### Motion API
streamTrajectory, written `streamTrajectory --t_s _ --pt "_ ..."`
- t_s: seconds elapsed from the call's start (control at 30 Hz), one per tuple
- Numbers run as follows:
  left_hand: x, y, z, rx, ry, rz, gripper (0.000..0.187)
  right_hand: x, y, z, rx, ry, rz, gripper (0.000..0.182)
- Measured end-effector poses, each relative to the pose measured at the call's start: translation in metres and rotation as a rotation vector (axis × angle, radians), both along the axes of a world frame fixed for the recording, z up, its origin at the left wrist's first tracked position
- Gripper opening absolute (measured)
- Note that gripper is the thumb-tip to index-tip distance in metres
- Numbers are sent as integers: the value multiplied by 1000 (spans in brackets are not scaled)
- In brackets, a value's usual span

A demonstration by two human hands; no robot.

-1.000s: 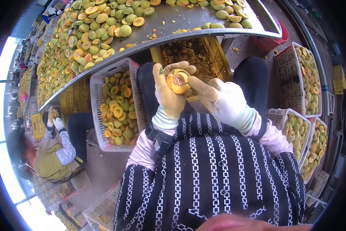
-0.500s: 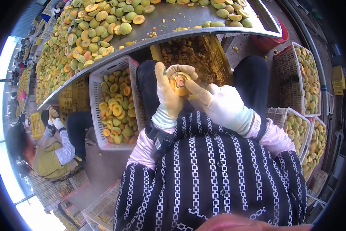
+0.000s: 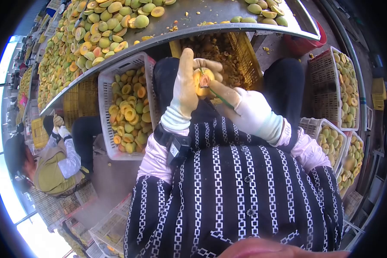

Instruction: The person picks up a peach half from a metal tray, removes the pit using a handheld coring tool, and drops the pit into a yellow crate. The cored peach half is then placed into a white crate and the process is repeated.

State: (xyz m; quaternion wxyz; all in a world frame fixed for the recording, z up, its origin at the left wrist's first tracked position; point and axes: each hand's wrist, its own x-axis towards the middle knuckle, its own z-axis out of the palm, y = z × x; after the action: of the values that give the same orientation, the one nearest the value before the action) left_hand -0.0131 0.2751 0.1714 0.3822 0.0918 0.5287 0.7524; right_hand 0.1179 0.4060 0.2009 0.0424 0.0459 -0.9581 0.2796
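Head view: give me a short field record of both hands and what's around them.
left hand: gloved, holds peach half
right hand: gloved, works pitting tool at the pit
below hands: yellow crate of pits
left of hands: white crate of pitted halves
above: metal table with peaches
far left: another person, seated

Left hand [image 3: 185, 88], gloved, grips a halved peach [image 3: 202, 80], cut face toward the camera; right hand [image 3: 245, 111], gloved, has a thin tool [image 3: 217, 95] at the pit. White crate [image 3: 125, 107] of peach halves at 9 o'clock of the hands, yellow crate [image 3: 228, 56] of pits at 12, under the metal table [image 3: 210, 21]. Another person [image 3: 51, 167] sits at 8 o'clock.
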Motion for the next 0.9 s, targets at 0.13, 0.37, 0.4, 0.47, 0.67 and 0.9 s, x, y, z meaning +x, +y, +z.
streamTrajectory --t_s 0.13,0.37,0.4,0.47,0.67,0.9 --pt "16 14 -11 97 194 272 64 -6 9 -8 -84 99 -60 57" --pt "15 4 -15 29 51 70 56 -7 5 1 -22 -185 -122 38" --pt "17 10 -17 40 28 119 54 -7 7 1 -46 -220 -95 35" --pt "8 0 -16 17 -35 -26 54 -8 11 4 -70 -257 -71 32" --pt "-10 -9 -25 -111 -115 -307 54 -11 12 -7 -174 -442 -27 32" --pt "13 -3 -35 22 80 20 50 -19 17 -6 -341 -442 -72 31"
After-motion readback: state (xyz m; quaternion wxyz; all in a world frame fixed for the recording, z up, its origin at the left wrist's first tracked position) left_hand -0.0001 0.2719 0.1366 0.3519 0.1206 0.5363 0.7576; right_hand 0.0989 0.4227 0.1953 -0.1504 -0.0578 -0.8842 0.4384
